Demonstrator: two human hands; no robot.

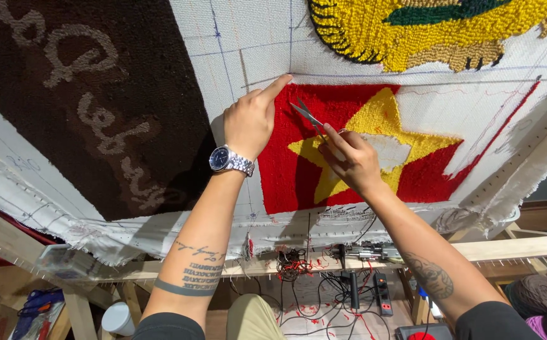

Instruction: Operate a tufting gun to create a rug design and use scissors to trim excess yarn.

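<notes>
A white tufting cloth point(248, 44) is stretched on a wooden frame point(525, 247) in front of me. On it is a red tufted rectangle point(286, 170) with a yellow star point(380, 119) whose middle is bare cloth. My left hand point(251, 119), with a silver wristwatch point(229, 160), presses flat on the cloth at the red patch's upper left corner, index finger stretched out. My right hand point(349, 157) holds small scissors point(308, 116), blades pointing up-left over the red pile near the star's left arm.
A dark brown tufted panel with pale lettering point(91, 107) fills the left. A yellow and green tufted shape point(424, 28) sits at the top. Below the frame lie a power strip and cables point(355, 286), a white cup point(117, 318) and yarn balls point(537, 296).
</notes>
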